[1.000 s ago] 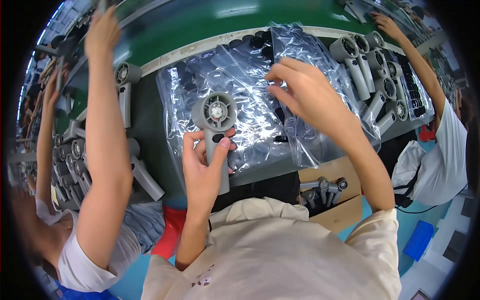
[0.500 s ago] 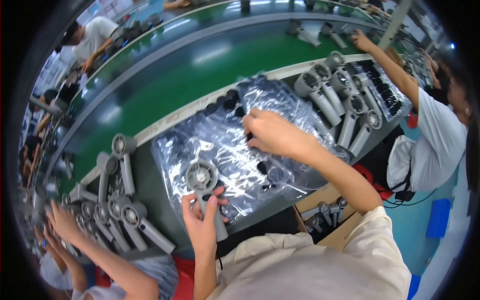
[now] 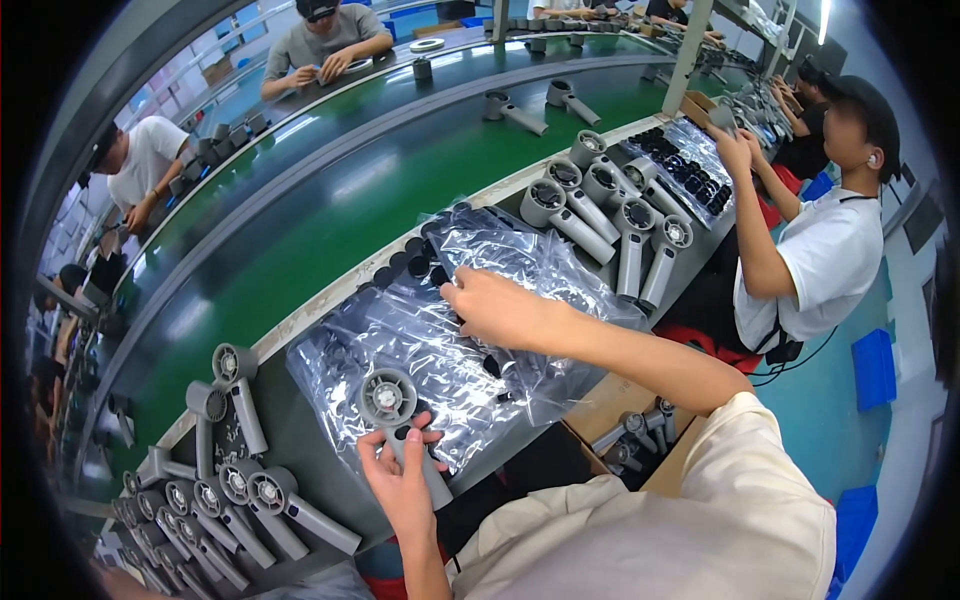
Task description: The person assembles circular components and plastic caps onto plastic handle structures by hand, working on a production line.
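Note:
A grey handheld fan (image 3: pixel 388 398), its round head up and its handle slanting down to the right, is held in my left hand (image 3: pixel 400 480), fingers wrapped about the handle. Under it lies a crinkled clear plastic sheet (image 3: pixel 345 340) with small black round parts (image 3: pixel 418 265) along its far edge and more beneath it. My right hand (image 3: pixel 500 308) is over the sheet beside these parts, fingers curled together at the tips. Whatever is between those fingertips is hidden.
Several grey fans (image 3: pixel 270 490) lie in a cluster at the left, and others (image 3: pixel 635 215) at the right. A green conveyor belt (image 3: pixel 350 190) runs beyond the worktable. A cardboard box (image 3: pixel 590 450) with fans stands beside me. A co-worker (image 3: pixel 810 240) sits at the right.
The view has shifted, showing more of the room at the right. The co-worker there has drawn back from the belt and holds a grey part. My hands keep nearly the same pose.

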### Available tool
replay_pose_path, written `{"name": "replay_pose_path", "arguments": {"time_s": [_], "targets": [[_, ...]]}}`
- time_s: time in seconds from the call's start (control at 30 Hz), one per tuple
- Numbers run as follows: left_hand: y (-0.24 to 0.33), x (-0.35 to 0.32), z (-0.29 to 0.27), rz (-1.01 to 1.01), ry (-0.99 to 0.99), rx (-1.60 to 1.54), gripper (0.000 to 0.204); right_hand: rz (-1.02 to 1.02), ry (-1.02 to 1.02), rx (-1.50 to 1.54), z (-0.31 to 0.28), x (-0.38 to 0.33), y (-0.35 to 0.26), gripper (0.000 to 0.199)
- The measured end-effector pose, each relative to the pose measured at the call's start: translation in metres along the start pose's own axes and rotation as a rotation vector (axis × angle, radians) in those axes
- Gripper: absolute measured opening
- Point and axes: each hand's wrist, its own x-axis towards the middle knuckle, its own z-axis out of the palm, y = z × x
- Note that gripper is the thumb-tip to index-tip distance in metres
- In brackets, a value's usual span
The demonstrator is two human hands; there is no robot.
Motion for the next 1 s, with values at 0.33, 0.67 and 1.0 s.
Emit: {"name": "replay_pose_path", "arguments": {"time_s": [0.33, 0.67, 1.0], "targets": [[0.008, 0.009, -0.007, -0.066, -0.039, -0.251, 0.017, -0.165, 0.314, -0.090, -0.016, -0.001, -0.018, 0.020], [0.020, 0.005, -0.021, -0.068, 0.022, -0.257, 0.019, -0.104, 0.183, 0.272, -0.023, 0.007, 0.005, 0.019], [0.035, 0.006, -0.013, -0.123, -0.103, -0.331, 0.054, -0.169, 0.089, 0.179, -0.008, -0.003, -0.007, 0.018]]}}
